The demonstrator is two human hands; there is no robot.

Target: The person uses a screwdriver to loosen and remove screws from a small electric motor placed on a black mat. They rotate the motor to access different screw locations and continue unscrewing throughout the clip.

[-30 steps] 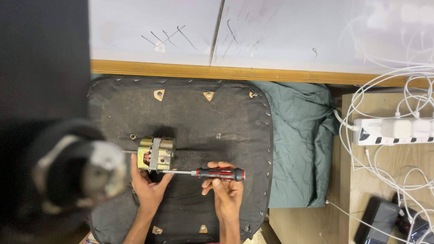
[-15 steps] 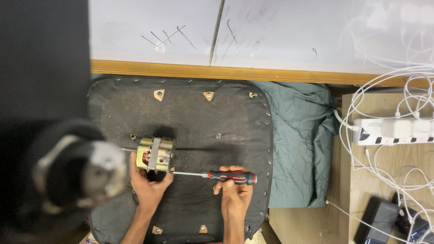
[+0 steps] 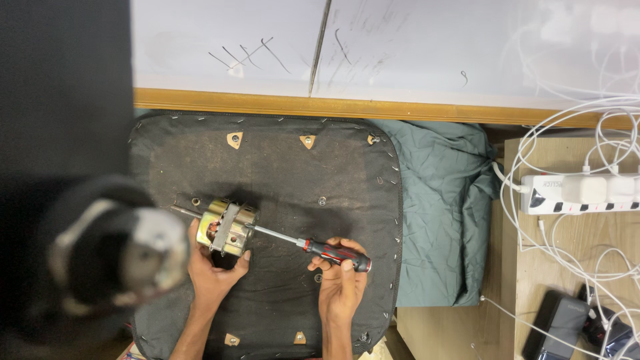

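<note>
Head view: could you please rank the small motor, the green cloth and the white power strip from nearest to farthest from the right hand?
1. Small motor, to the left of the right hand.
2. Green cloth, to its right.
3. White power strip, far right.
</note>
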